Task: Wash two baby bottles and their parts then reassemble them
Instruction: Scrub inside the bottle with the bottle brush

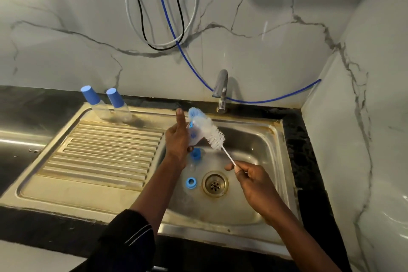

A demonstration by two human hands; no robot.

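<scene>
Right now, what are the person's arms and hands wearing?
The left hand and right hand are bare: no gloves, rings or watch visible. The left arm wears a black sleeve with a thin pale stripe, pushed up; the right forearm is uncovered.

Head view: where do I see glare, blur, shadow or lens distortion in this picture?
In the head view the wide lens bows the sink rim and tilts the two capped bottles; glare lies on the counter at left and the right wall; the tap casts a soft wall shadow; the brush and the bottle in the left hand look slightly blurred.
</scene>
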